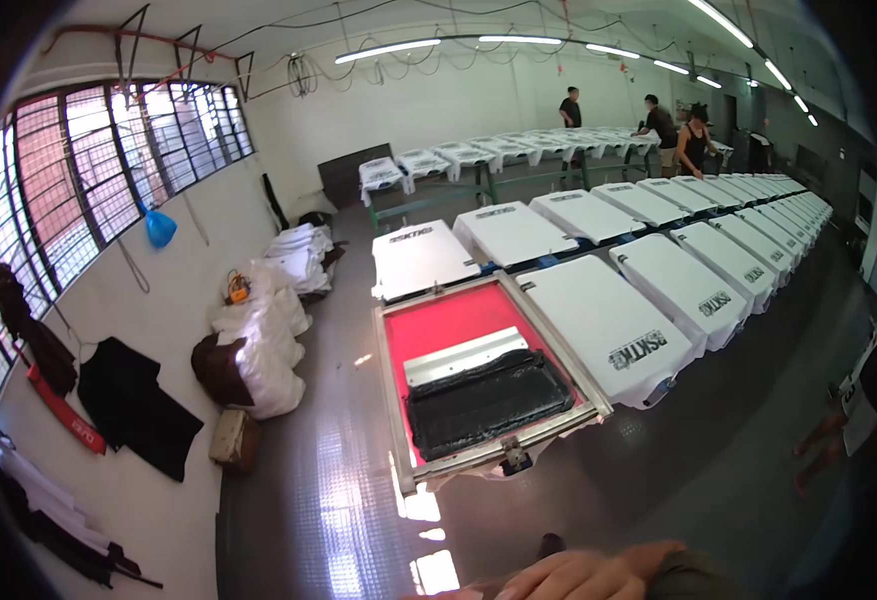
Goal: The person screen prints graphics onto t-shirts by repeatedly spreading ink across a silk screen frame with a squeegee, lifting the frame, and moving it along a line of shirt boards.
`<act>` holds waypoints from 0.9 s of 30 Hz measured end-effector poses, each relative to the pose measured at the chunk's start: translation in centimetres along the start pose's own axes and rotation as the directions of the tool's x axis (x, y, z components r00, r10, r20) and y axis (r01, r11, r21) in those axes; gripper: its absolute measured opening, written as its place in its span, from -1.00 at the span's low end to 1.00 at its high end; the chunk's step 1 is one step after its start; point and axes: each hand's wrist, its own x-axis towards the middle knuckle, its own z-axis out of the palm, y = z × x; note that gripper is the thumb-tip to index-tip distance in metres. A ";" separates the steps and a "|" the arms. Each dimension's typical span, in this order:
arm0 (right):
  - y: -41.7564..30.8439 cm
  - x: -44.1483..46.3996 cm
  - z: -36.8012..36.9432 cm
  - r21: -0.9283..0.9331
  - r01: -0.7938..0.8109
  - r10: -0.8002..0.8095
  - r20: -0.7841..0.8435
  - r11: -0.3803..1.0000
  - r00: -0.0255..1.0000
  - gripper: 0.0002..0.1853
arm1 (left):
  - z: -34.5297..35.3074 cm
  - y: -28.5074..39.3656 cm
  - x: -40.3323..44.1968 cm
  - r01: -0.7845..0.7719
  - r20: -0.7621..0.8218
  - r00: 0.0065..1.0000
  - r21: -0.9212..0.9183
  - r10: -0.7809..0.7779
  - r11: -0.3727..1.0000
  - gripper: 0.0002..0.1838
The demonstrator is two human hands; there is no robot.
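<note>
My right hand [581, 577] is at the bottom edge, its fingers bent and close together, pointing left. What they close on, if anything, is cut off below. A sliver of skin at the bottom edge, left of it, may be my left hand [451, 595]; its fingers are hidden. Ahead of both, apart from them, a screen-printing frame [391, 375] with red mesh lies on the nearest board. A squeegee [467, 357] with a pale metal bar rests in it beside a thick mass of black ink [489, 405]. A metal clamp [515, 455] sits on the frame's near edge.
White shirts [609, 320] with black lettering lie on long rows of boards to the right. A second row [499, 150] stands behind, with several people [694, 145] nearby. White bundles [269, 340] and a box [234, 437] line the left wall. Another person's legs [821, 450] show at right.
</note>
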 end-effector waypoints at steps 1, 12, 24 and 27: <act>-0.7 0.9 -0.3 -0.081 -0.042 0.045 0.032 0.996 0.998 -0.82 | -1.2 0.6 0.4 0.086 0.075 0.994 -0.005 -0.085 0.996 -0.77; -2.3 3.5 -3.2 -0.080 0.155 -0.101 0.462 0.985 0.881 -0.85 | -0.8 0.6 5.0 0.395 0.045 0.912 0.176 -0.408 0.902 -0.82; -9.3 10.4 2.7 -0.740 -0.454 0.824 0.236 0.496 0.515 -0.83 | 2.7 2.8 7.3 0.533 -0.225 0.845 0.304 -0.484 0.789 -0.69; -7.5 13.1 5.4 -0.861 0.483 0.982 -0.089 -0.161 0.167 -0.82 | 1.9 2.2 6.7 0.554 -0.253 0.832 0.335 -0.493 0.763 -0.71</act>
